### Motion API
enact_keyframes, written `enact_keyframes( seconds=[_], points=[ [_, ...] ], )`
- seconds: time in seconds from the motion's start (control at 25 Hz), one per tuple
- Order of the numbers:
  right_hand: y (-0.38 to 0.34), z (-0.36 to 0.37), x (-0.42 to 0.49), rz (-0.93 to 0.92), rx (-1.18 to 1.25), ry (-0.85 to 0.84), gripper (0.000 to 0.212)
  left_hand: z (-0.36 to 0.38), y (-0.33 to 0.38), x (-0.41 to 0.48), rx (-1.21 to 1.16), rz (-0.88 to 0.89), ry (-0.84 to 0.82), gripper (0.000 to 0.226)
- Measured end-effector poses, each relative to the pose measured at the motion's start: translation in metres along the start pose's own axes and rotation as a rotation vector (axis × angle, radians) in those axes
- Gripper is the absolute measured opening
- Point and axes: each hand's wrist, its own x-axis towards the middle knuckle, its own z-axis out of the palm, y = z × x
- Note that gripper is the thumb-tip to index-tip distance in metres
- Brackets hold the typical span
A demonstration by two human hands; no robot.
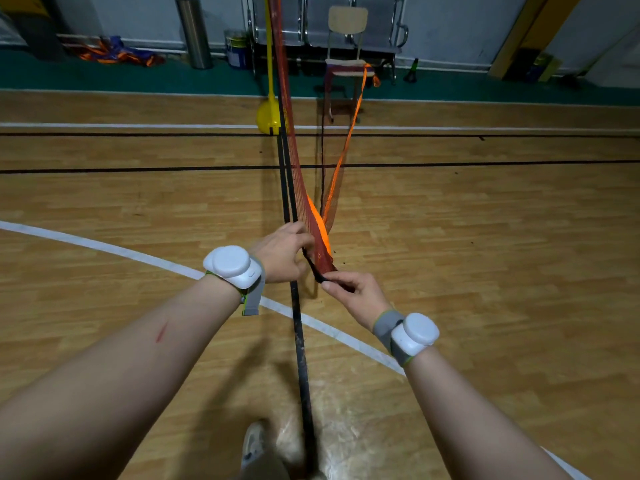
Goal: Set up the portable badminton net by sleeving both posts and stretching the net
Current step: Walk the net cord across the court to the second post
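Sleeving the near post (299,323): our left hand (282,252) grips it, right hand (356,294) pinches the net hem (313,268), which we must thread on next.

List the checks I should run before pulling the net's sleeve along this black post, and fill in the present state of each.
1. The right hand pinches the black sleeve edge: ok.
2. The left hand grips the gathered net: ok.
3. Tip of the black post inside the sleeve: cannot tell, the hands hide it.
4. The far yellow post stands upright on its base: ok.
5. Net untwisted: not ok, it bunches and crosses over near the hands.
6. The orange band hangs free: not ok, it runs up to the seat of the chair.
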Motion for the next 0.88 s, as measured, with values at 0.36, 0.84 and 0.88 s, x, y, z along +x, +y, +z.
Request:
enact_keyframes(
  seconds=[0.36, 0.84, 0.88],
  points=[
    [0.000, -0.001, -0.024, -0.008, -0.088, -0.001, 0.031, 0.021, 0.032, -0.024, 0.020, 0.126, -0.012, 0.033],
    [-0.008, 0.029, -0.022, -0.043, -0.161, 0.051, 0.024, -0.014, 0.004, -0.055, 0.019, 0.126, 0.040, 0.016],
    [-0.008, 0.031, -0.023, -0.039, -0.156, 0.030, 0.024, -0.015, 0.002, -0.058, 0.033, 0.128, 0.040, 0.016]
  ],
)
